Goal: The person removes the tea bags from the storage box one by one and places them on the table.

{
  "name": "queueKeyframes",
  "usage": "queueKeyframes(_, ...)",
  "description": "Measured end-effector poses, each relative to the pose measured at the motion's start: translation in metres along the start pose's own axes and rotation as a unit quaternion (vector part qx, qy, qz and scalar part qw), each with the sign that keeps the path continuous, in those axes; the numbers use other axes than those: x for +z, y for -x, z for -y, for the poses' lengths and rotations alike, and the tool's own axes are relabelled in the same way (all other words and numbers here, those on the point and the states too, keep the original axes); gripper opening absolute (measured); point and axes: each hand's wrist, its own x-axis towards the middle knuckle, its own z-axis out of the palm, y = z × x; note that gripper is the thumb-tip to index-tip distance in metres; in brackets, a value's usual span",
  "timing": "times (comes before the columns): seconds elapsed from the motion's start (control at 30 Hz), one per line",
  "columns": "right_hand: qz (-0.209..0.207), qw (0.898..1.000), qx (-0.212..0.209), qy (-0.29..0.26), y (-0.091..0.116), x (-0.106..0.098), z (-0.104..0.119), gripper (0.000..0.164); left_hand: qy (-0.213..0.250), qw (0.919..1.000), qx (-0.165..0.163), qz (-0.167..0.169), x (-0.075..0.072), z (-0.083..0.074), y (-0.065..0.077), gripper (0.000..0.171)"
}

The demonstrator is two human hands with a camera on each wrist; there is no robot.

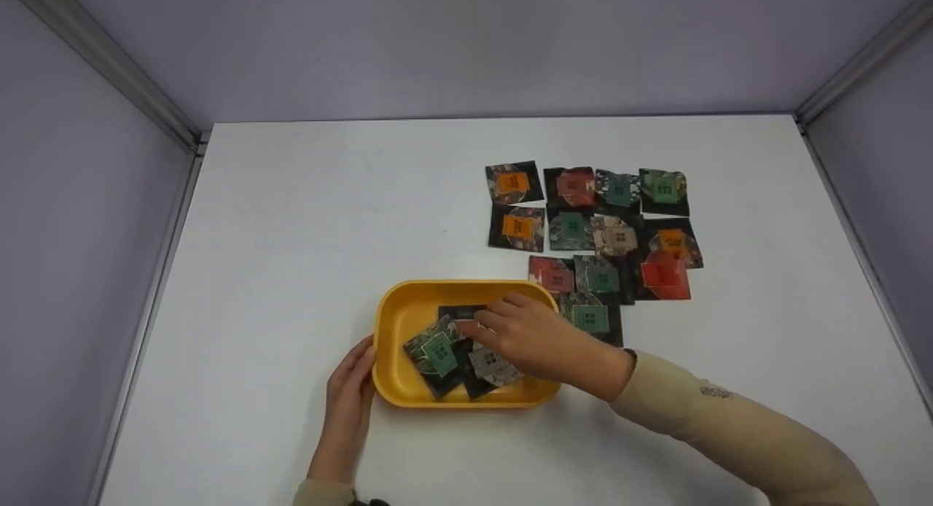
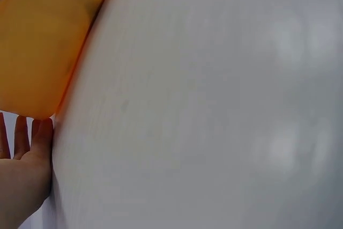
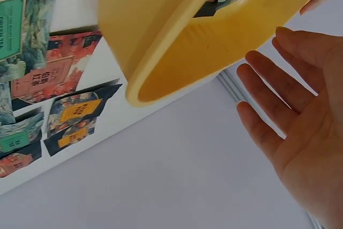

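A yellow plastic basin (image 1: 397, 375) stands near the front of the table with several flat square sachets inside, among them a green-labelled sachet (image 1: 439, 354) and a grey-labelled sachet (image 1: 487, 362). The left hand (image 1: 351, 378) touches the basin's left end; in the left wrist view its straight fingers (image 2: 42, 132) meet the yellow wall. Reaching over the right rim, the right hand (image 1: 521, 331) hangs above the sachets and partly hides them. In the right wrist view the same hand (image 3: 305, 100) has its fingers spread, with nothing between them.
Several more sachets lie in loose rows right of and behind the basin, including an orange-labelled sachet (image 1: 513, 183) and a red-labelled sachet (image 1: 663, 276). Some overlap. The white table (image 1: 291, 222) is enclosed by pale walls at the back and sides.
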Motion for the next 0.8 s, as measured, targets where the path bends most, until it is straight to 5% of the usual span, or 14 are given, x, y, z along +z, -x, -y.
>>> queueKeyframes(0.3,0.067,0.995,-0.040,0.054,-0.032,0.002,0.017,0.023,-0.001,1.0000,-0.002,-0.003,0.000,-0.001,0.000,0.057)
queueKeyframes(0.8,0.176,0.982,-0.058,0.039,-0.069,0.028,0.031,0.036,-0.006,1.0000,0.000,-0.005,0.000,0.001,-0.001,0.058)
